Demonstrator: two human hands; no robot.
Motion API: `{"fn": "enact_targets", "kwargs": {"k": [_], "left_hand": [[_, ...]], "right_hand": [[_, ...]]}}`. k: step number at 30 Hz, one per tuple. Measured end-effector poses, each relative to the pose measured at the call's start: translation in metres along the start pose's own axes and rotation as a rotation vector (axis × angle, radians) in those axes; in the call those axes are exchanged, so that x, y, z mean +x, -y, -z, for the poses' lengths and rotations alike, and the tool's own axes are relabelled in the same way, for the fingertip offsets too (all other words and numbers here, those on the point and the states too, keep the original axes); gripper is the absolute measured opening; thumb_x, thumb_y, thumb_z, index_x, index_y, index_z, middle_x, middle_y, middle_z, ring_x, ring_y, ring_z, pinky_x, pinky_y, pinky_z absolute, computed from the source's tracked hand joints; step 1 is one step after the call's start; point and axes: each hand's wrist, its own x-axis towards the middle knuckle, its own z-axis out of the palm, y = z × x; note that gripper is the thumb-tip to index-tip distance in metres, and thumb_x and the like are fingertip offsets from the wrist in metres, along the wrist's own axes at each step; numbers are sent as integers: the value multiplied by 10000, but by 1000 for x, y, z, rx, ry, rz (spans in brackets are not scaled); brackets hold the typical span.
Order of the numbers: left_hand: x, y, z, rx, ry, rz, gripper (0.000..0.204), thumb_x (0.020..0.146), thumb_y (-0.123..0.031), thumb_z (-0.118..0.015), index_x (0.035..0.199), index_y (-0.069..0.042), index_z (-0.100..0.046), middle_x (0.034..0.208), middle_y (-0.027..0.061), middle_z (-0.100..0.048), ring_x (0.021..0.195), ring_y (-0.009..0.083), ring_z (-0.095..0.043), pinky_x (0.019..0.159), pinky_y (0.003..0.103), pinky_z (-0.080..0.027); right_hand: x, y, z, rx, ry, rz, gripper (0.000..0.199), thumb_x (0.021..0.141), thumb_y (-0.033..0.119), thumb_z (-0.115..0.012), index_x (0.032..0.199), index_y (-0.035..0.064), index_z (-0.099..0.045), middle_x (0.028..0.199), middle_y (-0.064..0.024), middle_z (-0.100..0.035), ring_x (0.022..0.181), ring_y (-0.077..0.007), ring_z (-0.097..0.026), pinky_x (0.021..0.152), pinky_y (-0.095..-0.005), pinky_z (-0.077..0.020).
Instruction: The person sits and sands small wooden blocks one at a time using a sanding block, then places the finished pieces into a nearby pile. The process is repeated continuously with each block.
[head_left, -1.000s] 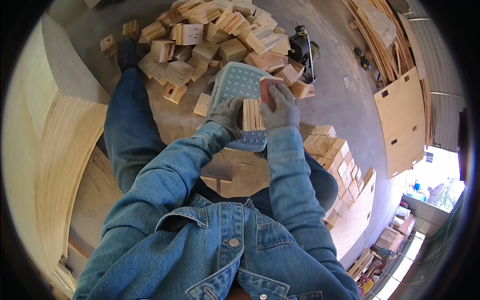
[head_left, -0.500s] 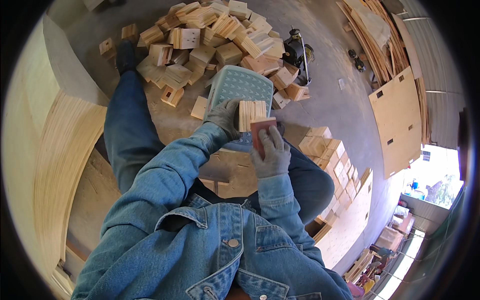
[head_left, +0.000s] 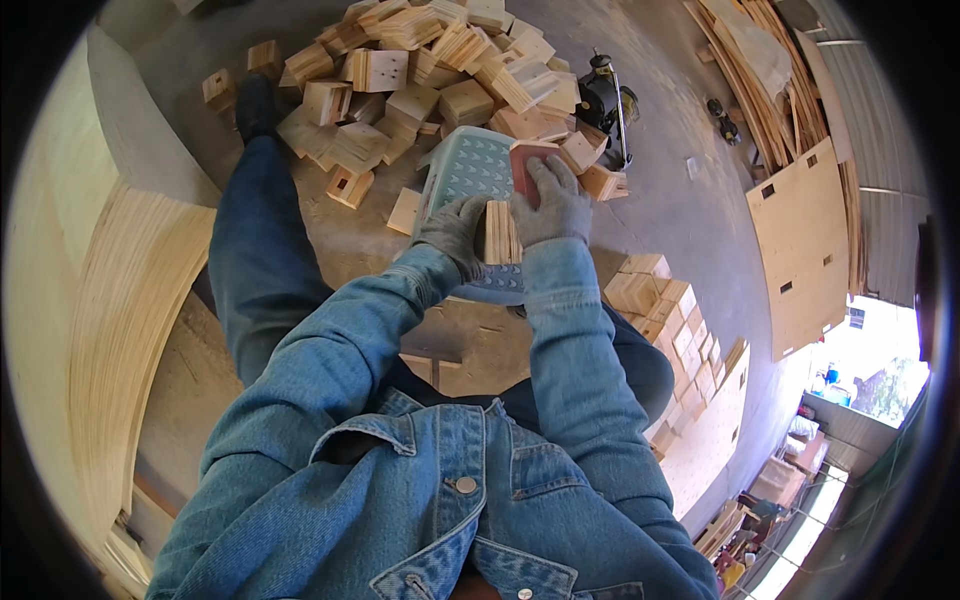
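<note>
Block: a pale plywood block (head_left: 498, 232), layered edge up, held upright over the stool between the two gloved hands, in front of the person's chest.
Left hand: the left hand (head_left: 455, 232), in a grey glove, has its fingers curled shut around the left side of the block.
Right hand: the right hand (head_left: 548, 204), also grey-gloved, lies on the block's right top edge, fingers folded down over a reddish sanding pad (head_left: 526, 165) pressed against the wood.
Stool: a light blue plastic stool (head_left: 470, 172) with a dotted top stands under the hands; only the block is over it.
Pile: a loose heap of similar wooden blocks (head_left: 420, 70) lies on the concrete beyond the stool, too many to count; several show square holes.
Stack: neat rows of blocks (head_left: 660, 295) stand to the right of the person's knee.
Machine: one dark power tool (head_left: 608, 100) sits just behind the pile.
Boards: plywood sheets (head_left: 800, 250) lean at right; one has small cut-outs.
Clothes: denim jacket (head_left: 450, 480) and jeans.
</note>
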Motion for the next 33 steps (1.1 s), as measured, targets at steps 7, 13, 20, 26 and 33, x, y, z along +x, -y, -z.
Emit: {"fn": "enact_targets", "kwargs": {"k": [7,13,20,26,33], "left_hand": [[0,-4,3,22,8,32,1012,638,-373,-921,1497,-142,-439,1441,164,-531,1358,374,-521,1175,446,-427],[2,-1,1,16,18,5,1038,635,-434,-924,1501,-144,-430,1446,175,-524,1352,388,-523,1164,463,-437],[1,-9,11,2,72,8,1034,644,-466,-913,1494,-129,-429,1432,185,-527,1345,396,-523,1160,472,-435],[4,9,-10,38,-28,-87,990,667,-469,-885,1482,-129,-437,1416,178,-532,1339,388,-520,1170,462,-420],[6,13,-9,20,-36,-91,950,664,-421,-904,1446,-118,-459,1372,170,-560,1305,377,-534,1139,448,-440]], "right_hand": [[-39,4,9,-52,5,19,625,826,327,-785,1419,196,-641,1538,-123,-527,1302,-369,-574,1100,-485,-465],[-136,10,23,3,-2,94,639,774,272,-833,1384,176,-671,1520,-137,-538,1229,-409,-589,1067,-519,-469],[-125,14,10,-3,-83,183,572,776,299,-802,1334,218,-704,1494,-63,-542,1131,-411,-608,965,-543,-511],[-25,18,-5,-62,-69,118,559,819,362,-779,1359,267,-671,1510,-31,-530,1211,-442,-573,996,-570,-511],[-33,23,5,-52,28,70,556,832,373,-766,1369,263,-669,1535,-24,-513,1205,-437,-581,996,-555,-506]]}}
